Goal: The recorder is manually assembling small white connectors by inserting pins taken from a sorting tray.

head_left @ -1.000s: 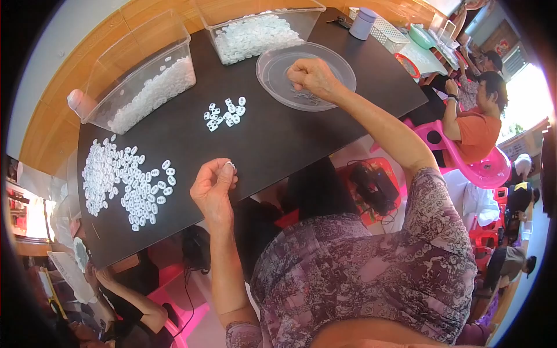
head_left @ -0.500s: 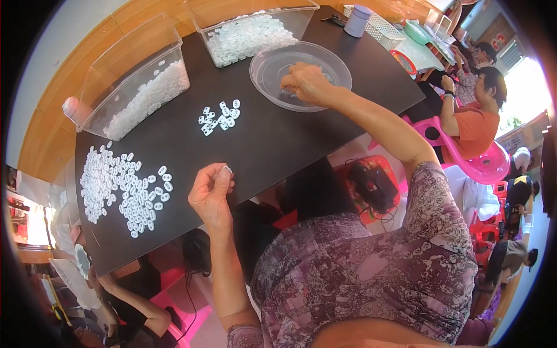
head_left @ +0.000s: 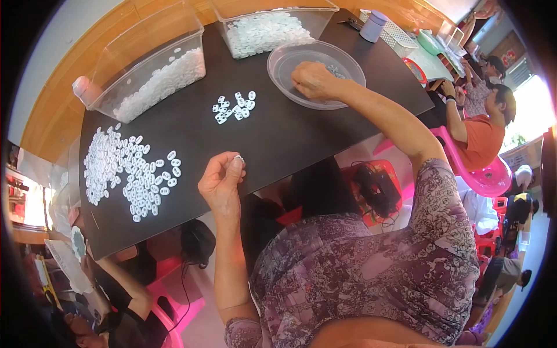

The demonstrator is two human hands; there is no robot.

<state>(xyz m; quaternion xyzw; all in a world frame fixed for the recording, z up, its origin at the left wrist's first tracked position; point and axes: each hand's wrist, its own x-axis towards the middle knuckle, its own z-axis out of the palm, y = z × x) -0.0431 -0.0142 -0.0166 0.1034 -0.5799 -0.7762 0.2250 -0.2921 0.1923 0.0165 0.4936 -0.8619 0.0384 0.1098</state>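
Observation:
My left hand (head_left: 222,184) is above the near edge of the dark table. Its thumb and forefinger pinch a small white plastic piece (head_left: 238,158), mostly hidden by the fingers. My right hand (head_left: 316,81) is down in a round clear plastic dish (head_left: 278,88), fingers curled and pressed together; whatever they grip is hidden. Small clear bits (head_left: 335,71) lie in the dish beside it. Between the hands and the far bins is a small group of white pieces (head_left: 234,108) with dark holes. To the left spreads a large pile of white oval pieces (head_left: 142,185) with dark markings.
Two clear plastic bins, a left bin (head_left: 152,55) and a far bin (head_left: 320,24), hold many white pieces. A lavender container (head_left: 373,26) stands near a white basket (head_left: 400,42). People sit at both sides; a pink chair (head_left: 484,174) is at right.
The view has shifted slightly, so the table sits further right and higher. My right hand has curled more in the dish. My left hand keeps its pinch on the white piece.

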